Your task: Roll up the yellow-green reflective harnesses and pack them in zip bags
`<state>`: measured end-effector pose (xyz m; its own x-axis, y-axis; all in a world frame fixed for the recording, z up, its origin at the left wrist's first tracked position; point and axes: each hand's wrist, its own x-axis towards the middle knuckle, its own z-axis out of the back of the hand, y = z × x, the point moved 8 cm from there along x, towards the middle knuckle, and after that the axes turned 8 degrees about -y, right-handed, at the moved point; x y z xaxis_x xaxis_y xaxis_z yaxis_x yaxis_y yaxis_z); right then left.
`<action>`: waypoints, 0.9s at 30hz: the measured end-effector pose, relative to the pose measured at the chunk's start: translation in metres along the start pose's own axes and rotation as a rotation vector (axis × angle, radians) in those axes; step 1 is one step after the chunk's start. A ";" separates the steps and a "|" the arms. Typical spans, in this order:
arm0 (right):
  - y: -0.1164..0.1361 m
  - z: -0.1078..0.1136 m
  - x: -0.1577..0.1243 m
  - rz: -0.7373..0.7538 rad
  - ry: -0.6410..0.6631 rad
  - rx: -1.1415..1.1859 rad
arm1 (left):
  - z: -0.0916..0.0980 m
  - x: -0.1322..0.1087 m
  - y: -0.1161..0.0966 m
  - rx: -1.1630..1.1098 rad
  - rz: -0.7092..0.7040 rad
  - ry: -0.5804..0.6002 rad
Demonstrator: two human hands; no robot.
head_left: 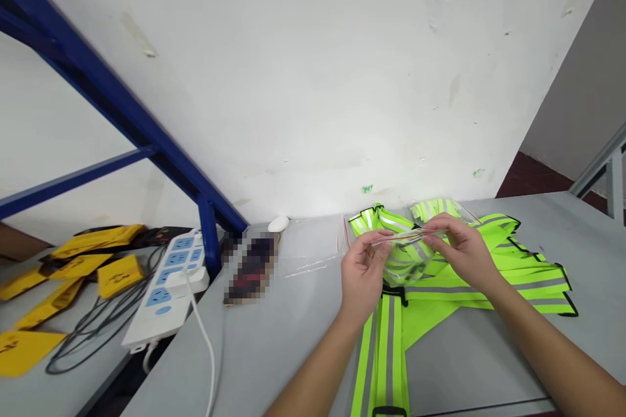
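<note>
a scuffed white wall [313, 78] rises behind a pale grey work table [293, 339], with a blue steel frame [147, 137] slanting down at the left. at the far side of the table, right of centre, we see both hands raised just above the surface, pinching a clear plastic zip bag [408, 254] by its top edge; inside it sits a folded fluorescent yellow-green reflective vest. the left hand [362, 270] is closed on the left end of the seal, thumb and fingers together, and the right hand [462, 247] grips the right end the same way.

under and behind the bag, loose fluorescent yellow-green vests with grey reflective stripes [489, 273] spread across the table, one strip running toward the near edge. left of the hands lie a few flat clear bags [308, 267], a small white oval object [278, 223] against the wall, and a blurred dark item. further left, a white power strip with blue sockets [169, 283], its grey cable [88, 332] and several yellow tags [78, 267] rest on a lower surface.

we judge the risks to be small ones: the seal may close unevenly if the fingers skip a stretch of the track, the bulky fold could push it open again, and the slick plastic could slip from a thin two-point pinch and drop onto the pile below.
</note>
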<state>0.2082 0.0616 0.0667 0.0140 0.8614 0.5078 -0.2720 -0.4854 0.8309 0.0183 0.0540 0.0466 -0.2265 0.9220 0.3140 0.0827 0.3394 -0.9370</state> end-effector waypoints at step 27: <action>0.008 -0.013 -0.006 -0.001 -0.004 0.242 | -0.008 -0.002 0.000 -0.012 -0.043 0.127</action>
<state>0.1932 0.0540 0.0673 0.0184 0.8614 0.5075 -0.0331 -0.5068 0.8614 0.0268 0.0537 0.0474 -0.1051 0.9226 0.3711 0.0871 0.3802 -0.9208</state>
